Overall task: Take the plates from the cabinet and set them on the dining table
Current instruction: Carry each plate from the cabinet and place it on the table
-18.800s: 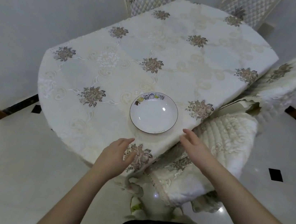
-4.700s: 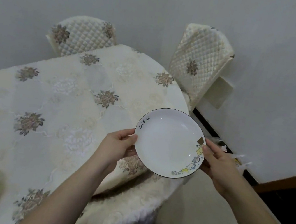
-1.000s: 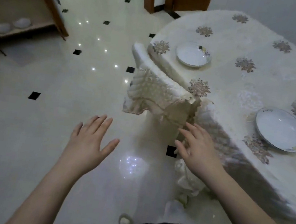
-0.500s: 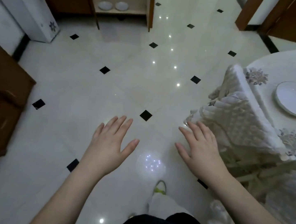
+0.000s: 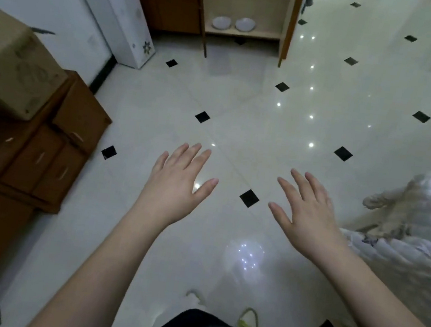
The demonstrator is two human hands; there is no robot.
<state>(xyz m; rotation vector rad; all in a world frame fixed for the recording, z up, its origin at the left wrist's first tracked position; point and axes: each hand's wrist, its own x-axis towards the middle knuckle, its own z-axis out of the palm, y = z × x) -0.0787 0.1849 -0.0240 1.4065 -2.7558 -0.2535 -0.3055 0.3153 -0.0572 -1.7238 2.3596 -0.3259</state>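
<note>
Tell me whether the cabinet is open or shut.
Open. The cabinet shows its pale inside, with two plates side by side on the bottom shelf and nothing covering the front.

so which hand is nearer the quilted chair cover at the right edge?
Right. The right hand hangs just left of the chair cover; the left hand is farther left, beyond it.

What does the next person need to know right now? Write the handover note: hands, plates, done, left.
Left hand open, holding nothing. Right hand open, holding nothing; both are out in front over the tiled floor.
Two plates sit side by side on the bottom shelf of the open cabinet straight ahead.
Dining table is not in view now, only a covered chair at right, so plates already set cannot be confirmed here.
Left: fetch those two plates and set them on the table.
</note>
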